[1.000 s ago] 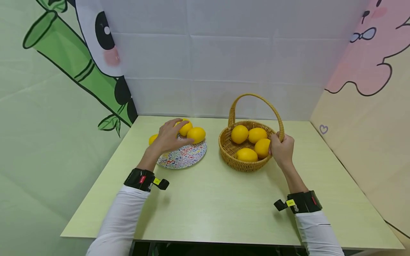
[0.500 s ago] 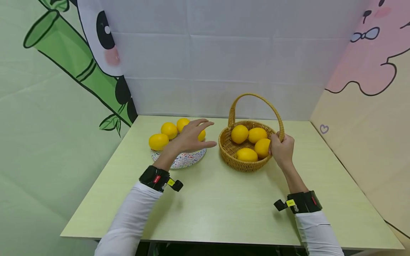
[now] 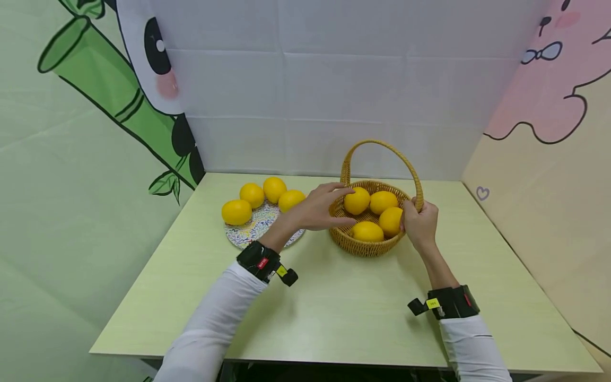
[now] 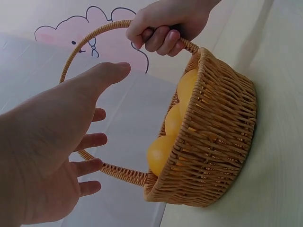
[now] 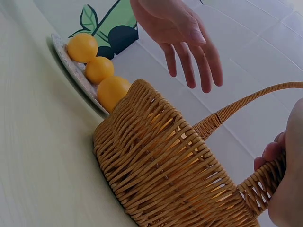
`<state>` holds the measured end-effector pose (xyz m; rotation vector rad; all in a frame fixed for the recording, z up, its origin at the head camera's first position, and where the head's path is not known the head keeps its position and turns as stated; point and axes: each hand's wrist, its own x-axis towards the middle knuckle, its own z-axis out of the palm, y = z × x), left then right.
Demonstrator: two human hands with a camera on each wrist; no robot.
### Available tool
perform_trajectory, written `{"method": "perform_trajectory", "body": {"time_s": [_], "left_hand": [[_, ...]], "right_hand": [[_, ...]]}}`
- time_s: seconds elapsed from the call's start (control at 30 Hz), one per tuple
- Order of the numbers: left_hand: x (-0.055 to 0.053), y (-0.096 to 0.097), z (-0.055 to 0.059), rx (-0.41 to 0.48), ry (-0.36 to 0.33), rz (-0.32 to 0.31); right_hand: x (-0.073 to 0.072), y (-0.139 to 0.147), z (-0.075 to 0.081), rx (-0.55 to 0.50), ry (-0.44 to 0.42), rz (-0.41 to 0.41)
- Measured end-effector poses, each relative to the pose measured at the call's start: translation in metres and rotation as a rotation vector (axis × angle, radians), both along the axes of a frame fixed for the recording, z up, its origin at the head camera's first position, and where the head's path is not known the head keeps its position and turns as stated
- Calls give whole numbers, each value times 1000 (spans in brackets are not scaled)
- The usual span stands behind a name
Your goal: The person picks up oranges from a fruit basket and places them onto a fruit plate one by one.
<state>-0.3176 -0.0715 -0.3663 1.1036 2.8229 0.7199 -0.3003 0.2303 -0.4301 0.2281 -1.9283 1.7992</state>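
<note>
On the table (image 3: 334, 318), I see the left hand (image 3: 319, 210), thumb and fingers wide apart, partly hiding the upright basket (image 3: 355, 247); its handle (image 3: 374, 141) arches far-left to near-right, gripped by the right hand (image 3: 421, 225).

White sleeves (image 3: 205, 331); black wristbands (image 3: 250, 258) with red tags (image 3: 263, 262), yellow labels (image 3: 433, 303), small black blocks (image 3: 289, 277).

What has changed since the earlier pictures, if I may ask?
The left grip has moved rightward, from over the plate to the left side of the basket, holding nothing. The right grip still holds the handle; the basket and yellow fruits stay put.
</note>
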Motion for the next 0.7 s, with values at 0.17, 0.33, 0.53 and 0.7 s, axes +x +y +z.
{"method": "perform_trajectory", "body": {"time_s": [0.17,0.33,0.53,0.7], "left_hand": [[-6,18,-2,-10,-29,-24],[-14,34,-3,-20,-61,-50],[-21,54,-8,-47,-98,-56],[-24,68,-16,-57,-136,-39]], "right_hand": [[-2,0,-1,-2,-1,3],[-4,0,-1,-8,12,6],[-6,1,-1,-5,12,-4],[-7,2,-3,3,-3,-3]]}}
